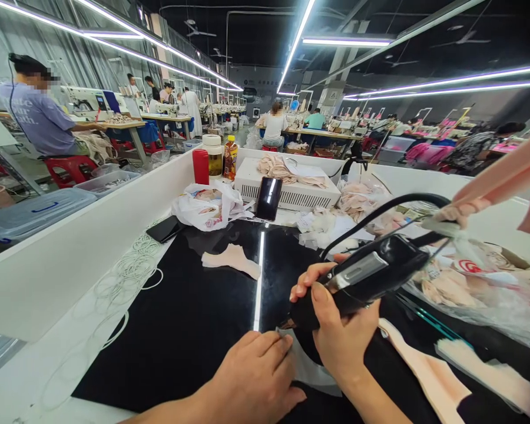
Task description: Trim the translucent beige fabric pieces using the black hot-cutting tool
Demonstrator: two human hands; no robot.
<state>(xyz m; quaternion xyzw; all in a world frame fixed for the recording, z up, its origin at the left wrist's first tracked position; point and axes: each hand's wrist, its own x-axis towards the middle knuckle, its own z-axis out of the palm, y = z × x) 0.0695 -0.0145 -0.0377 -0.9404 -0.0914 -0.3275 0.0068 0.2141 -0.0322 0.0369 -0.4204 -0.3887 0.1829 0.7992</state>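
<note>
My right hand (pixel 344 330) is closed around a black corded handheld power tool (pixel 362 277) with a metal plate on its side. The tool is tilted, its narrow tip low and close to the fingertips of my left hand (pixel 260 371). Those left fingers are bent and pressed together on the edge of a thin translucent sheet (pixel 313 371), which lies partly hidden under my hands. All this is above a glossy black work surface (pixel 181 330). A pale peach cut fabric piece (pixel 232 259) lies ahead, and another peach piece (pixel 428 371) rests to the right.
White low walls (pixel 115 227) border the table. At the back stand a phone (pixel 268 199), a vented white box (pixel 287 185), a plastic bag (pixel 209 203) and bottles. Pale elastic cord (pixel 130 265) coils at left. Fabric bags (pixel 477 282) crowd the right. Other people sit beyond.
</note>
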